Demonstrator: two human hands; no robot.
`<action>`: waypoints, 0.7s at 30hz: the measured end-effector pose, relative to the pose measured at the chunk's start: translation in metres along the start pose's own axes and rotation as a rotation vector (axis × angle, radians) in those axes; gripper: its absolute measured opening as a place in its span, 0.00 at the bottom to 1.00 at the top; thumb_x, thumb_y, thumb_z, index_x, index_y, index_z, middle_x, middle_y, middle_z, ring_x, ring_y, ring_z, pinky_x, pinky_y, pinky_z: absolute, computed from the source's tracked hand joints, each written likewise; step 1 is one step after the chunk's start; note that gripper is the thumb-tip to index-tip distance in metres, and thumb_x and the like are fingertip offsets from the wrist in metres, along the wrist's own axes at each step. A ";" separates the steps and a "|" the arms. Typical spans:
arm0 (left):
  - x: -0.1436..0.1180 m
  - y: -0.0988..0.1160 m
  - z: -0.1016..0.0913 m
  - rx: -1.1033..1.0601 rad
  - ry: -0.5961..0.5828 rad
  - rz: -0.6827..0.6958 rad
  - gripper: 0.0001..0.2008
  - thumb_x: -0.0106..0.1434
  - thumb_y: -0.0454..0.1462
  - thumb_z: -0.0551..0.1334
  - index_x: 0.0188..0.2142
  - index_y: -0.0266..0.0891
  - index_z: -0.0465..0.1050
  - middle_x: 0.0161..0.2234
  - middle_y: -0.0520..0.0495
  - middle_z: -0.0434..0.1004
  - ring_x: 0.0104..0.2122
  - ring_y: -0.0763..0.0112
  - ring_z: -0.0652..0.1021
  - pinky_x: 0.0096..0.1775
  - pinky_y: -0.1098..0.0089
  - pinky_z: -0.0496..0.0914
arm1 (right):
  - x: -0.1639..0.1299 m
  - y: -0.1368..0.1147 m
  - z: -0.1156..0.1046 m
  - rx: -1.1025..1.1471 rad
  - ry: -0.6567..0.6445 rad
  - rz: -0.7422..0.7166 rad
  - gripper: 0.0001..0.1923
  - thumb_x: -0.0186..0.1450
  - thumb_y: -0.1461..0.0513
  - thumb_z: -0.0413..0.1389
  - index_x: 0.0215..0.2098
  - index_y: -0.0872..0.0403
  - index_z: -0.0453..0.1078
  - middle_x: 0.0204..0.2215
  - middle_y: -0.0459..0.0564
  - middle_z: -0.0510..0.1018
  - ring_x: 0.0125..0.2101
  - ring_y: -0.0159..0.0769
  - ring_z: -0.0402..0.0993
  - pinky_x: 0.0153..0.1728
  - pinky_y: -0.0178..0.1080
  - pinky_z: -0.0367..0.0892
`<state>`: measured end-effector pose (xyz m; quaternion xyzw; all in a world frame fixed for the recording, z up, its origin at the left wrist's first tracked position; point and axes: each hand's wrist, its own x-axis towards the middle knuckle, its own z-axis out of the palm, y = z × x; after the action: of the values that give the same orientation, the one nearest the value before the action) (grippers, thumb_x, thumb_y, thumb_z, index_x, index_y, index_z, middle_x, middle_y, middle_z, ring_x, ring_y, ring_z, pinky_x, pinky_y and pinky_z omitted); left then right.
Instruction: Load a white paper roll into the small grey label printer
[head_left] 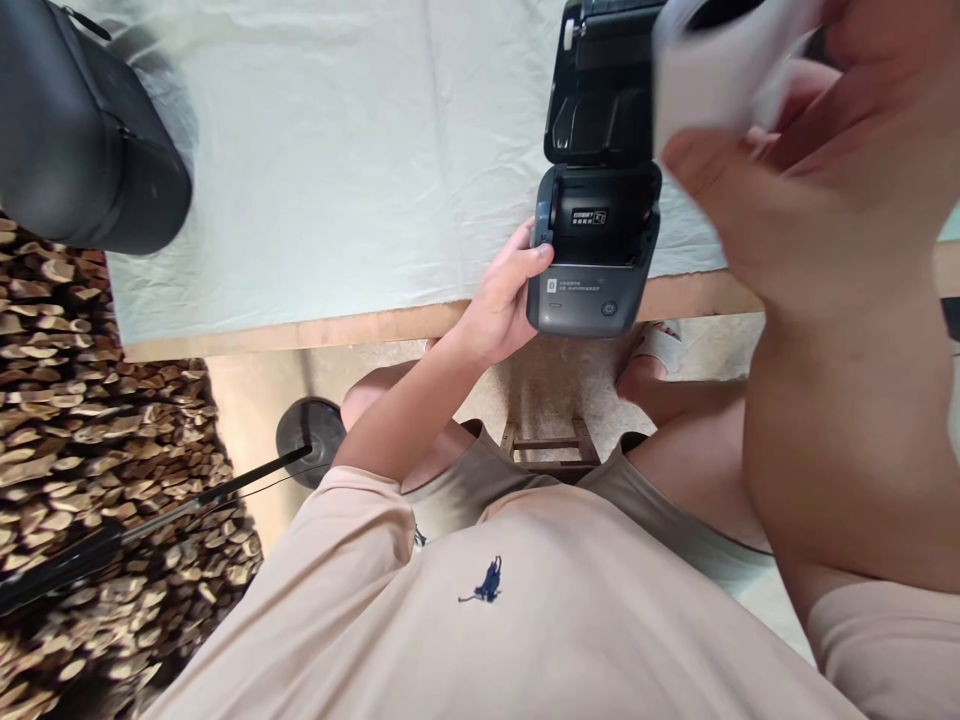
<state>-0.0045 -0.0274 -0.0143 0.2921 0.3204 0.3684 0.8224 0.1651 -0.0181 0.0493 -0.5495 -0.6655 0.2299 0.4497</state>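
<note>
A dark grey label printer [592, 255] stands at the near edge of the table with its lid [600, 80] flipped open, showing an empty black paper bay. My left hand [504, 300] grips the printer's left side, thumb on its top. My right hand [787, 170] is raised close to the camera at the upper right, above the printer, and holds a white paper roll [712, 70], blurred and partly cut off by the frame's top.
A pale green cloth [360, 150] covers the table, whose wooden edge [300, 335] runs across the middle. A black cylindrical case [75, 130] lies at the far left. A black stand with a round base [307, 435] and stacked wood [75, 420] are on the left floor.
</note>
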 end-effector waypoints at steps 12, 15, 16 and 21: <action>-0.001 -0.001 0.009 0.056 0.023 0.080 0.16 0.57 0.37 0.56 0.46 0.42 0.60 0.42 0.51 0.69 0.52 0.65 0.69 0.51 0.63 0.68 | -0.003 -0.003 -0.007 -0.611 -0.336 -0.079 0.13 0.54 0.58 0.48 0.39 0.47 0.60 0.34 0.43 0.67 0.33 0.25 0.62 0.32 0.33 0.56; -0.001 -0.001 0.009 0.055 0.018 0.083 0.16 0.57 0.37 0.57 0.45 0.42 0.60 0.43 0.51 0.69 0.53 0.64 0.69 0.52 0.63 0.68 | -0.004 -0.008 -0.012 -0.633 -0.326 -0.072 0.13 0.53 0.59 0.48 0.38 0.47 0.60 0.34 0.43 0.67 0.34 0.25 0.61 0.32 0.33 0.55; -0.001 -0.001 0.009 0.056 0.014 0.084 0.16 0.57 0.37 0.57 0.45 0.42 0.60 0.43 0.51 0.69 0.52 0.64 0.69 0.51 0.63 0.68 | -0.004 -0.009 -0.013 -0.644 -0.327 -0.066 0.13 0.53 0.59 0.49 0.38 0.46 0.60 0.34 0.44 0.67 0.34 0.25 0.62 0.32 0.33 0.54; -0.001 -0.002 0.008 0.071 0.024 0.078 0.16 0.57 0.37 0.57 0.46 0.44 0.59 0.43 0.52 0.69 0.52 0.64 0.69 0.51 0.63 0.69 | -0.004 -0.010 -0.012 -0.680 -0.362 -0.028 0.15 0.53 0.60 0.49 0.41 0.43 0.61 0.39 0.41 0.68 0.38 0.27 0.65 0.33 0.34 0.57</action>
<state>0.0017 -0.0315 -0.0100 0.3290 0.3315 0.3922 0.7925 0.1698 -0.0271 0.0613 -0.6087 -0.7799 0.0831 0.1201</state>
